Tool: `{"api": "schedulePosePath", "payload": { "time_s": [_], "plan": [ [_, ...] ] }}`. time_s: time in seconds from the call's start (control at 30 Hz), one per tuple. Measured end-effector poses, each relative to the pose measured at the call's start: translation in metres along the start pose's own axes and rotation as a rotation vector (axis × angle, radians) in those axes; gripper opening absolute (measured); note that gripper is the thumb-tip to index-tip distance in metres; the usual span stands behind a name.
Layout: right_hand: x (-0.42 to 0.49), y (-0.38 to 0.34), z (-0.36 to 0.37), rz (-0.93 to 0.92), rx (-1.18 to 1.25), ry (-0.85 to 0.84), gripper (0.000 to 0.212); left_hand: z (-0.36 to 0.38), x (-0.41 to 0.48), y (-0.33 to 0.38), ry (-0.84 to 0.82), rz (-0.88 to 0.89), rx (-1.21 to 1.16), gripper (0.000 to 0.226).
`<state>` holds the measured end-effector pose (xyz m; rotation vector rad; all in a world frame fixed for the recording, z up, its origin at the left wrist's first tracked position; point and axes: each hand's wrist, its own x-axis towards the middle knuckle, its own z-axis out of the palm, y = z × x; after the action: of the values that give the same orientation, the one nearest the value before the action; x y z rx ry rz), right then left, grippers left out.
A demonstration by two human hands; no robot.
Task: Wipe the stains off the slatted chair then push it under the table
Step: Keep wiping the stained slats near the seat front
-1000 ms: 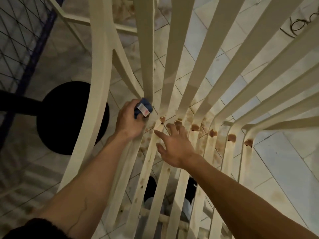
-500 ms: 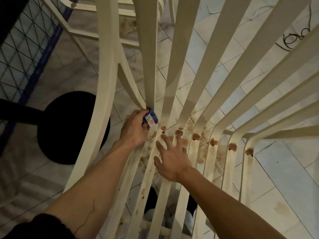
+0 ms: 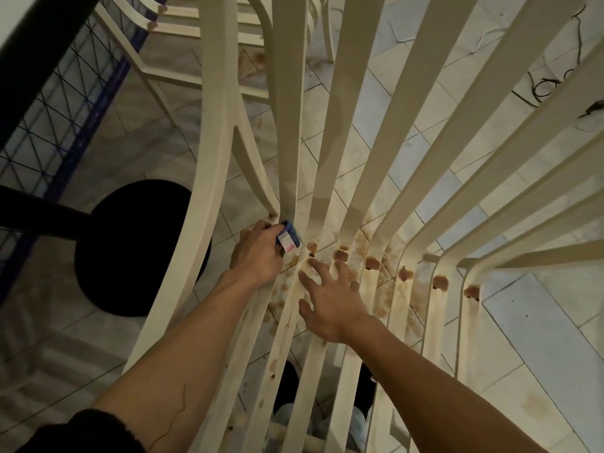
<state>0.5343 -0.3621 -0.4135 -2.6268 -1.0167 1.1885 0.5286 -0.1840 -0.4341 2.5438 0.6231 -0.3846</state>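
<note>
Your left hand [image 3: 258,255] still grips the blue cloth [image 3: 290,237] on the same slat bend. Your right hand [image 3: 330,305], fingers spread, braces the slatted chair [image 3: 333,125]. The stains [image 3: 405,273] to its right remain unwiped.

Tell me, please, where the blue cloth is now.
In the head view, left of centre, the left hand grips the cloth against the chair where its seat meets its back, just left of the right hand.

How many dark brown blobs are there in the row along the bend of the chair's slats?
6, in a row left to right: first blob beside the blue cloth, second, third, fourth, fifth, sixth. The left hand may hide another.
</note>
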Motion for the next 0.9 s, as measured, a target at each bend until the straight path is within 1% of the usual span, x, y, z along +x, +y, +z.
{"api": "schedulePosePath", "payload": {
  "time_s": [0.13, 0.2, 0.27, 0.33, 0.57, 0.67, 0.8, 0.9],
  "plan": [
    [0.001, 0.002, 0.0, -0.011, -0.011, -0.004, 0.061, -0.003, 0.005, 0.003, -0.002, 0.007, -0.017, 0.027],
    [0.001, 0.005, 0.002, -0.019, -0.016, -0.001, 0.061, -0.004, 0.009, 0.009, 0.042, 0.006, -0.075, 0.027],
    [0.001, 0.007, 0.004, -0.028, -0.018, 0.004, 0.062, -0.003, 0.007, 0.013, 0.115, 0.027, -0.12, 0.031],
    [0.0, 0.009, 0.005, -0.036, -0.024, 0.008, 0.063, -0.001, 0.002, 0.012, 0.144, 0.042, -0.153, 0.033],
    [-0.001, 0.012, 0.003, -0.07, -0.039, 0.008, 0.063, -0.009, -0.011, 0.006, 0.015, -0.025, -0.112, 0.02],
    [-0.002, 0.014, 0.005, -0.077, -0.032, 0.003, 0.065, -0.013, -0.007, 0.01, 0.019, -0.031, -0.127, 0.015],
    [-0.001, 0.017, 0.007, -0.087, -0.03, 0.017, 0.065, -0.013, -0.001, 0.02, 0.095, -0.027, -0.17, 0.025],
    [-0.001, 0.019, 0.009, -0.084, -0.033, 0.012, 0.065, -0.01, -0.002, 0.016, 0.042, -0.036, -0.16, 0.029]
  ]
}}
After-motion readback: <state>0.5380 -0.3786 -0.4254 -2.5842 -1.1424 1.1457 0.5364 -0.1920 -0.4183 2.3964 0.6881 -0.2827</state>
